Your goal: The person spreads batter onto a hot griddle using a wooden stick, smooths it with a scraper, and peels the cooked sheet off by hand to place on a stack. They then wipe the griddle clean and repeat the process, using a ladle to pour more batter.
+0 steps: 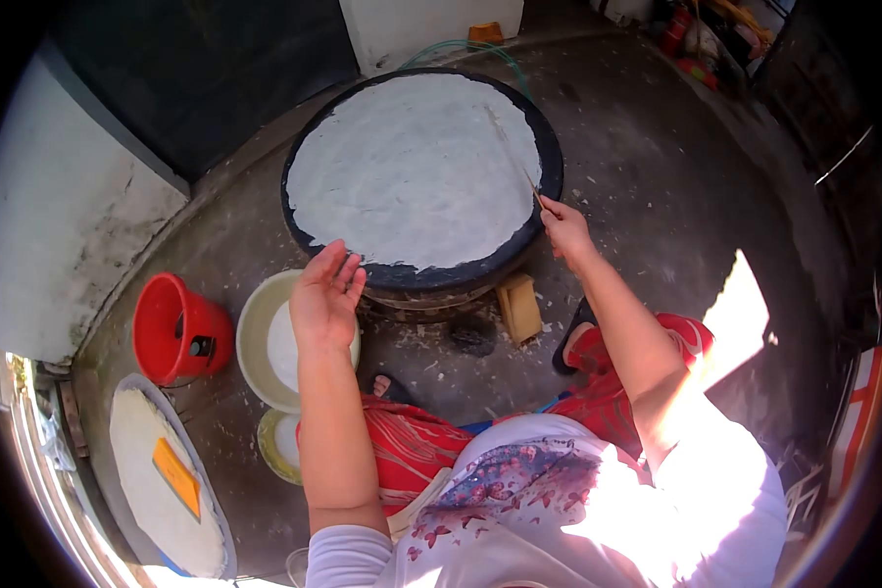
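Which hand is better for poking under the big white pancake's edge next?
Probably the right hand: it holds a thin stick over the right side of the white pancake. The left hand looks empty, near the pancake's front edge.

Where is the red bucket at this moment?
In the head view, the red bucket stands on the floor on the left side, between the white wall and the large pale basin by the person's left hand.
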`<action>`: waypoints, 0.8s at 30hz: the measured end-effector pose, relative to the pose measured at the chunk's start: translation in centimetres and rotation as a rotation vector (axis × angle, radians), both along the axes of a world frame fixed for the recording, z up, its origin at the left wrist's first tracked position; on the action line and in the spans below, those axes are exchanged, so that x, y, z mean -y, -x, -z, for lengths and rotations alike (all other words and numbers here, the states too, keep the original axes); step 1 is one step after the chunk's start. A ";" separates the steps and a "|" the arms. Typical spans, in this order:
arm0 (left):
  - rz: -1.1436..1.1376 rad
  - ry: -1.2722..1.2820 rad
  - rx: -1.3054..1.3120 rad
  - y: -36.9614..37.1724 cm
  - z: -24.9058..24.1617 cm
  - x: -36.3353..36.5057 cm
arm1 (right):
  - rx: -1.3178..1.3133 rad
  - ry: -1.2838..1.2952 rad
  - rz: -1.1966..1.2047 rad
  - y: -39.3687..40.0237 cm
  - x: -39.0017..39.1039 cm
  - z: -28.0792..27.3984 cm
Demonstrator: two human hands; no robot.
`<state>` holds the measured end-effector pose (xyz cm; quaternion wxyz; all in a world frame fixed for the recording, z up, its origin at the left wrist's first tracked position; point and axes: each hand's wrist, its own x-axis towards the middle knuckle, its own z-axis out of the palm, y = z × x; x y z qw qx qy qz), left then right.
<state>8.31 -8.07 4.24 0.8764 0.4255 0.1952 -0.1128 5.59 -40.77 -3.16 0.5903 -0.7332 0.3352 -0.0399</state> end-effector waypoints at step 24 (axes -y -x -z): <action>0.017 -0.049 -0.030 -0.1 0.4 0.5 | -0.345 1.214 -0.389 10.2 2.0 1.2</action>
